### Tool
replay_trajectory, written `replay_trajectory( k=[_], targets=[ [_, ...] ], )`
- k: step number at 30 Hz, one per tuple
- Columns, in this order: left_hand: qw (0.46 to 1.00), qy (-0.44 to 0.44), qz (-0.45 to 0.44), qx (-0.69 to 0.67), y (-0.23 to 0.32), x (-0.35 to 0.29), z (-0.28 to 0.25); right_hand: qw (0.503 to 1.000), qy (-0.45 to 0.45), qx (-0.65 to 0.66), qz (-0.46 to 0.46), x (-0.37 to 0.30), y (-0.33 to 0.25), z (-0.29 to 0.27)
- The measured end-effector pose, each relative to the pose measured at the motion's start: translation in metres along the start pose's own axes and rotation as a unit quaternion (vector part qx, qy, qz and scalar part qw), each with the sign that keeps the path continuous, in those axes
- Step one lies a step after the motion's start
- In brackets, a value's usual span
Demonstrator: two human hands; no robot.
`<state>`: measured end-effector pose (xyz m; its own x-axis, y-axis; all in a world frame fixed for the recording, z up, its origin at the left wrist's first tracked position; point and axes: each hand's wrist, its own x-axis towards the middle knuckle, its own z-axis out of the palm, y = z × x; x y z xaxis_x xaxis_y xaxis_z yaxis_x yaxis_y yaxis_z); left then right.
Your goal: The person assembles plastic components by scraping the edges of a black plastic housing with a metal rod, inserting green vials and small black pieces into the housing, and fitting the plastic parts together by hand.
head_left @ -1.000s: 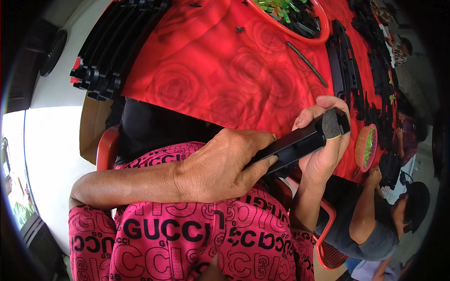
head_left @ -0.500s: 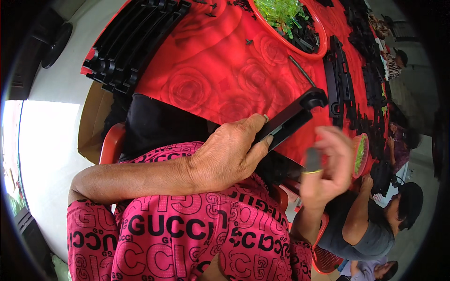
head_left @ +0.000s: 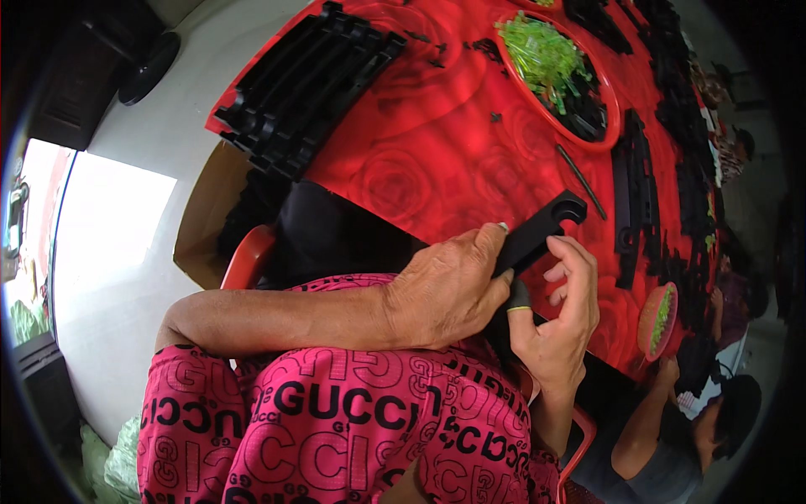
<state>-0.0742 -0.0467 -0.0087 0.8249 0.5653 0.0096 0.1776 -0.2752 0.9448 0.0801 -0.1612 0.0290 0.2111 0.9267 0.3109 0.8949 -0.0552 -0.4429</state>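
Blk lettering (head_left: 344, 406), lg & sm, bold + outlined, repeats across pink shirt (head_left: 336, 437).

There are one held black part (head_left: 537, 233), one thin dark rod (head_left: 581, 182), one grey finger sleeve (head_left: 520, 293), one large red basin (head_left: 617, 118), one small pink bowl (head_left: 648, 322) and one container (head_left: 550, 7) cut off above.

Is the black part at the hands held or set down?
Held: the left hand grips the black part between thumb and fingers. I cannot tell whether the right hand, close by, touches it.
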Motion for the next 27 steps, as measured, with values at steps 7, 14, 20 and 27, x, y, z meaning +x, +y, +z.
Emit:
replay_trajectory(
  k=[7,14,20,27],
  targets=[
    [0.999,-0.026,0.039,-0.026,-0.006,0.003,0.002,0.997,0.001,0.062,0.034,-0.003,0.006,0.005],
    [0.989,-0.057,-0.058,-0.122,0.005,0.009,-0.008,0.993,0.022,0.114,0.003,-0.004,-0.002,0.019],
    [0.98,-0.102,-0.111,-0.127,0.003,0.012,-0.01,0.99,0.035,0.136,-0.02,-0.003,-0.006,0.03],
    [0.988,-0.075,-0.112,-0.082,0.003,0.007,-0.003,0.989,0.007,0.144,-0.018,0.003,0.0,0.034]
  ],
)
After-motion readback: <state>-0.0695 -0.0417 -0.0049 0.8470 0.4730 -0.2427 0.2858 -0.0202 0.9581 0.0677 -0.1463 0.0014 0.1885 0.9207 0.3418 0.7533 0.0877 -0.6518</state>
